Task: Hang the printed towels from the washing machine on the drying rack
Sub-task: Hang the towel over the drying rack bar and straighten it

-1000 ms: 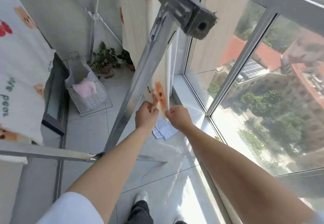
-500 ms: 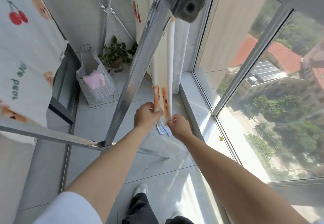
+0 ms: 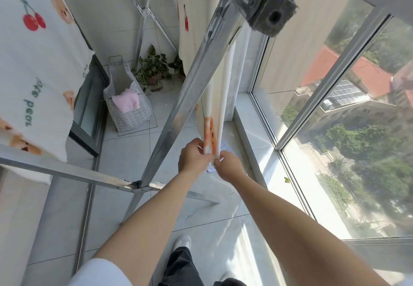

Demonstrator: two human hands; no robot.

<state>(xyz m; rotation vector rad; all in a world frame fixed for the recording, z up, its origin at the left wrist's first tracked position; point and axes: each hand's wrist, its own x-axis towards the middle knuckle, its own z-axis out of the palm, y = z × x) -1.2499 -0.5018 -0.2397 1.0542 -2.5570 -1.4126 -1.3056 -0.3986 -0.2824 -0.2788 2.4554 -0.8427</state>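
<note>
Pale floor tiles (image 3: 134, 151) and a tall glazed window (image 3: 335, 111) frame this narrow balcony, with a grey grid-patterned laundry basket (image 3: 131, 113) and a potted green plant (image 3: 154, 68) in the far corner. Your cream printed towel with orange bear motifs (image 3: 212, 115) hangs doubled over the upper bar of the silver metal drying rack (image 3: 196, 77), its two layers falling side by side to your hands. Your left hand (image 3: 193, 157) pinches the bottom edge of one layer and your right hand (image 3: 229, 166) pinches the other, fingers closed on the hem, the two hands nearly touching.

Expect soft, limp cloth, probably damp and a little heavier than it looks, so it will sag and cling to itself rather than slide freely. Keep your hold at the hem corners, where the fabric is thickest, and pull down evenly; a one-sided tug could drag it off the bar. A second white towel printed with red cherries (image 3: 38, 66) already hangs on the left.
</note>
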